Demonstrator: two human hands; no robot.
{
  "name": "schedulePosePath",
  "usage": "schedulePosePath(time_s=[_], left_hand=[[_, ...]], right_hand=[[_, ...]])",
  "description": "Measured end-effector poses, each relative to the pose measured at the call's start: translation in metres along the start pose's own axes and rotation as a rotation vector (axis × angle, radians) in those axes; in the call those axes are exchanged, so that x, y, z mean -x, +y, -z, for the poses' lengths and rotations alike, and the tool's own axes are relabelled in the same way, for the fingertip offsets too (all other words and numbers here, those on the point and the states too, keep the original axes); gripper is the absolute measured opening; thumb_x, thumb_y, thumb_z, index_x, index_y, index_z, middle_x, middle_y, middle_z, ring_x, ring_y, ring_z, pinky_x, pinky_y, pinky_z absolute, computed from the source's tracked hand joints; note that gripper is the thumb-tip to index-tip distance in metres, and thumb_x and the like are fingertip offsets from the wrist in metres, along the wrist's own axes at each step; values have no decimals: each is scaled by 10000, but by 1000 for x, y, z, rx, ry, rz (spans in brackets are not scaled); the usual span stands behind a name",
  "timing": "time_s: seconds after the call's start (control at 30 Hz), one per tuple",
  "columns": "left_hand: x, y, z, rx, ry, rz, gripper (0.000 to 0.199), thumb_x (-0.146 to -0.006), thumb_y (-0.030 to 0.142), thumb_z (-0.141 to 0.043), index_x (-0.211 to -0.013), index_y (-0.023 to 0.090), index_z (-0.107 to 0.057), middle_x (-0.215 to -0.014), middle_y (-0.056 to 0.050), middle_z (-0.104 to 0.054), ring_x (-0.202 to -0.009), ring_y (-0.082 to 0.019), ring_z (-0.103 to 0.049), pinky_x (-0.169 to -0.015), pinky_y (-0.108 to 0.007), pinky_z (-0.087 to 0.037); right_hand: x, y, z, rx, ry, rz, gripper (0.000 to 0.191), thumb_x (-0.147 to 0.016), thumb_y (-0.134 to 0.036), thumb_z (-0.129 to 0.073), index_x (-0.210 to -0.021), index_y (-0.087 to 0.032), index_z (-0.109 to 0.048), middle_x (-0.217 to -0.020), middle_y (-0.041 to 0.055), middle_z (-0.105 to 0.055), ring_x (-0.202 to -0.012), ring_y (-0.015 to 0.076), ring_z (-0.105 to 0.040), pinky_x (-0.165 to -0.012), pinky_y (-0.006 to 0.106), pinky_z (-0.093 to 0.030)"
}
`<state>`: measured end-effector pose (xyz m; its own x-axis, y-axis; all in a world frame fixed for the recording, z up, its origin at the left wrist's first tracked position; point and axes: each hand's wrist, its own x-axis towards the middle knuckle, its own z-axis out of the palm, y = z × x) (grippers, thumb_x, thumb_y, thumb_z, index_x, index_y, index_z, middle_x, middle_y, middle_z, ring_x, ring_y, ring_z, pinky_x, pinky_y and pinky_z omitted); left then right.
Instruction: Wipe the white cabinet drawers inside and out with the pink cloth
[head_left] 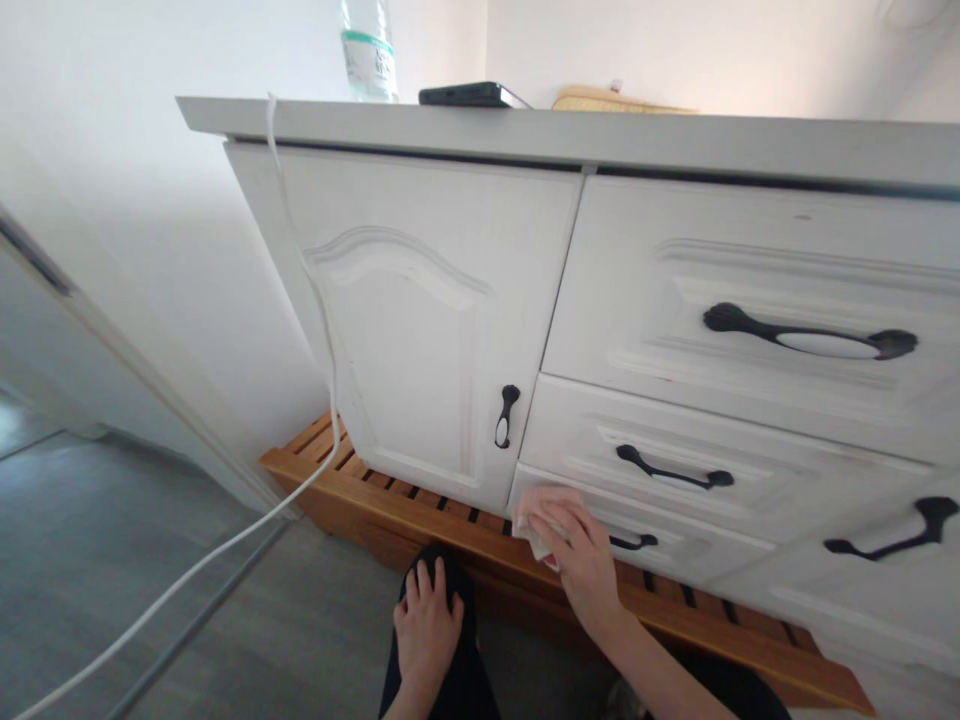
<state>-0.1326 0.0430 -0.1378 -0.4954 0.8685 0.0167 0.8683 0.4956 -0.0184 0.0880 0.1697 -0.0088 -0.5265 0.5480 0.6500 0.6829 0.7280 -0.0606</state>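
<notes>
Right, pale cloth [538,503], maybe tissue, is lower centre of frame, at the left end of the lowest drawer front [694,552]. Right hand [586,552] has it pinched between thumb and fingers. Left hand [427,622], bottom centre, holds nothing: fingers slightly spread on the dark-trousered knee [435,562]. Step in hand reads as wiping that drawer front; contact looks likely, pressure can't tell. Any stroke rightward calls for steering round the black bar handle [636,543] and keeping the cloth off the slatted wooden base [360,503] below. White cable [330,350] hangs left of frame, well apart from both hands.
</notes>
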Motion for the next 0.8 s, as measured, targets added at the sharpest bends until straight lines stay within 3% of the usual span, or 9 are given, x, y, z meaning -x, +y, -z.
schedulePosePath(time_s=[0.07, 0.13, 0.23, 0.33, 0.4, 0.47, 0.63, 0.7, 0.8], left_hand=[[1, 1, 0, -9, 2, -1, 562, -971, 283, -331, -1519, 178, -397, -1551, -197, -452, -1411, -352, -419, -994, -476, -446], [2, 1, 0, -17, 9, -2, 558, -975, 285, -325, -1518, 181, -398, -1545, -192, -460, -1407, -345, -425, -987, -467, -452], [3, -2, -3, -33, 15, -4, 554, -977, 298, -327, -1516, 191, -402, -1544, -178, -466, -1402, -330, -435, -972, -444, -466], [1, -7, -5, -62, 1, 7, 551, -973, 311, -349, -1509, 202, -416, -1542, -169, -474, -1398, -325, -445, -955, -441, -482], [0, -9, -6, -82, 10, 16, 548, -972, 315, -350, -1502, 204, -428, -1532, -168, -486, -1387, -327, -457, -923, -442, -500], [-1, -8, -7, -93, 38, 16, 544, -970, 325, -354, -1491, 198, -446, -1513, -173, -506, -1369, -329, -474, -885, -440, -513], [-4, -2, -9, -101, 106, 18, 528, -980, 346, -329, -1461, 200, -490, -1480, -167, -538, -1325, -308, -520, -825, -409, -519], [-5, -1, -13, -97, 118, 31, 526, -986, 350, -308, -1457, 206, -495, -1481, -156, -539, -1306, -298, -532, -805, -405, -518], [-9, -2, -24, -68, 113, 77, 512, -983, 371, -327, -1435, 230, -522, -1458, -131, -562, -1277, -291, -547, -833, -429, -524]], right_hand=[[-15, 6, 4, 55, 85, -27, 493, -906, -110, -615, -1336, -352, -630, -1321, 39, -669, -1210, 274, -569, -1033, 472, -464], [-16, 11, -8, 71, 113, 1, 437, -921, -121, -603, -1296, -341, -653, -1264, 25, -698, -1161, 253, -591, -1035, 448, -462], [4, 10, -38, 31, 110, 64, 311, -948, -110, -539, -1094, -308, -729, -1096, -22, -746, -1067, 202, -629, -987, 366, -494], [21, -5, -56, 12, 144, 10, 334, -954, -85, -489, -883, -295, -739, -917, -37, -746, -967, 176, -650, -887, 305, -534], [18, -16, -50, -8, 149, -46, 302, -947, -102, -525, -890, -305, -742, -922, -37, -743, -953, 172, -648, -840, 291, -546], [5, -20, -30, -40, 155, -77, 251, -933, -135, -589, -980, -324, -748, -1019, -35, -743, -1002, 177, -638, -848, 301, -545], [-20, 11, 28, 19, 254, -175, 398, -903, -142, -663, -1246, -341, -694, -1247, 25, -692, -1196, 247, -558, -988, 417, -478], [-14, 25, 32, 81, 231, -153, 376, -901, -139, -674, -1204, -358, -710, -1182, 3, -720, -1125, 239, -576, -949, 407, -462], [3, 33, 18, 143, 111, -87, 220, -895, -221, -719, -1047, -377, -742, -1035, -55, -755, -968, 196, -597, -863, 361, -436]])
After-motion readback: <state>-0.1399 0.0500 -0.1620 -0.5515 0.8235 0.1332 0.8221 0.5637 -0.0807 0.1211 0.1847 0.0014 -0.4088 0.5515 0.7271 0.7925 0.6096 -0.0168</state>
